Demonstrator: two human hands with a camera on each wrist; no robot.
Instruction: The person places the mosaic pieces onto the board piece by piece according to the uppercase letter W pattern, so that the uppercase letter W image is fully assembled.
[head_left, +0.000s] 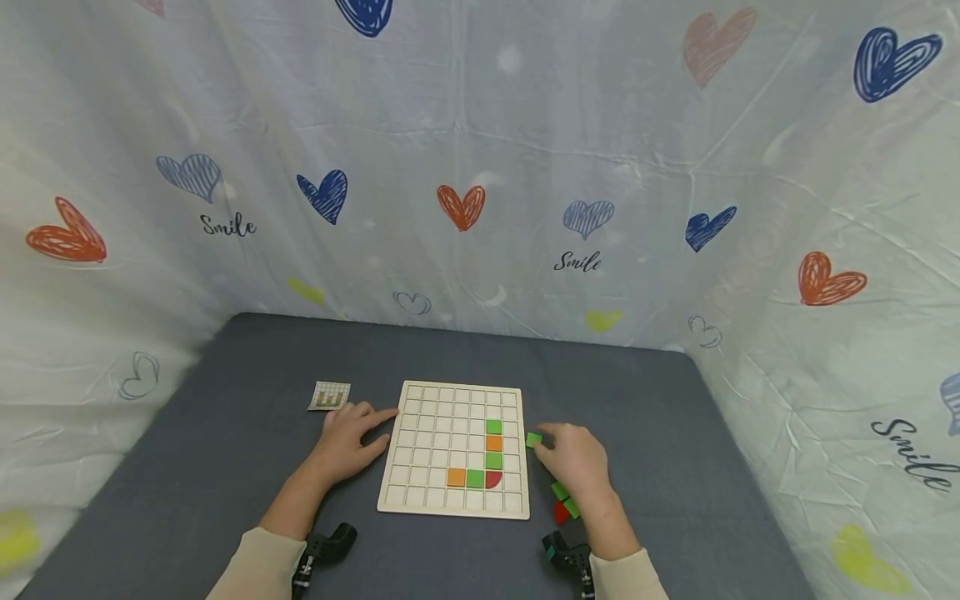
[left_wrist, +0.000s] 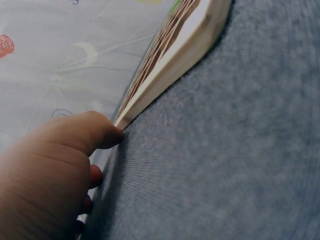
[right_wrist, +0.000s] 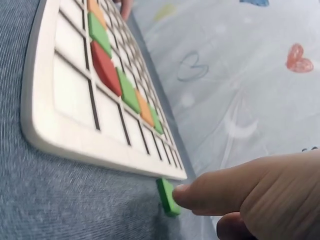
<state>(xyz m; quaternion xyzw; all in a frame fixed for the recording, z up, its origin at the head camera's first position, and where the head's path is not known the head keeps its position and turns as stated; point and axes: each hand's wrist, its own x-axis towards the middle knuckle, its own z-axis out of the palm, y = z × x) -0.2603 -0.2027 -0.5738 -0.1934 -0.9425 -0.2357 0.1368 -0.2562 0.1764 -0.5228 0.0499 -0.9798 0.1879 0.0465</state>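
Observation:
A pale wooden grid board (head_left: 450, 512) lies on the table. On its right half sit green squares (head_left: 493, 461), orange squares (head_left: 456, 477) and a red piece (head_left: 492, 479) with one rounded corner, forming a bent line. My left hand (head_left: 347, 446) rests at the board's left side, its index fingertip touching the edge and the thumb apart from the index finger. Just off the board's right edge, my right hand (head_left: 577, 457) pinches a green square tile (right_wrist: 167, 197) between thumb and fingers; the far fingers are partly hidden in the right wrist view.
Two loose green tiles (head_left: 572, 507) and a red piece (head_left: 561, 512) lie by the right forearm. A small printed card (head_left: 328, 396) with a grid picture lies beyond the left hand. Dark grey cloth (head_left: 675, 500) covers the table; a curtain with hearts (head_left: 461, 208) hangs behind.

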